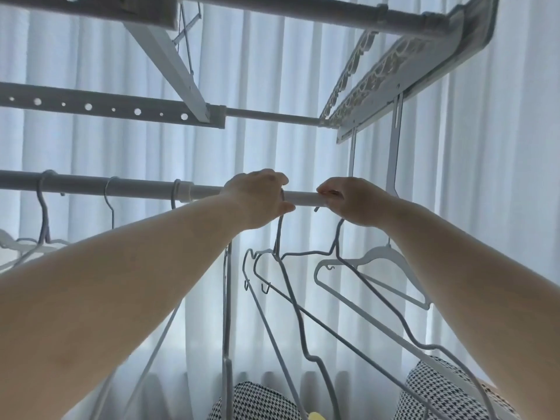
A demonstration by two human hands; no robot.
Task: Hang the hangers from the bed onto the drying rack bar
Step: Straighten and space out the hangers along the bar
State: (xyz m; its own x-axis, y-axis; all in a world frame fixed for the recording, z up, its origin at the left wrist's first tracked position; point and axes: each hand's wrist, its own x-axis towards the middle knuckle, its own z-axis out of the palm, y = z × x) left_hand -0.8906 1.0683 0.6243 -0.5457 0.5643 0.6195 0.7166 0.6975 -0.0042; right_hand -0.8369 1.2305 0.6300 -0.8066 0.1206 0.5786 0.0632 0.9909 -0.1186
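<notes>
Both hooks are at the bar, seating step in hand.

- Left hand (257, 200): fingers curled over the drying rack bar (136, 186), with the hook of the left hanger (278, 234) caught at the thumb. The hook looks to be over the bar.
- Right hand (353, 201): fingertips pinch the hook of the right hanger (338, 241) at the bar's end section. I can't tell if that hook is fully over or only resting against it.
- Three hung hangers (110, 198) are on the bar to the left, well apart from the hands.

To do it well:
- Get each hook's throat fully over the tube before letting go, and release one side at a time.
- The two wire bodies cross below the hands, so slide the hooks apart along the bar to stop them snagging.
- Keep the right hook clear of the bar's end.

Hidden or unclear:
- The bed is not in view, so the remaining count is unknown.
- The hook of the white plastic hanger (380, 256) is behind the right forearm. I can't say what it hangs from.
- The lower hanger bodies run out of frame.
- The houndstooth cushions (254, 401) at the bottom edge are cut off.
- The backlit curtain (272, 71) washes out thin wire detail.
</notes>
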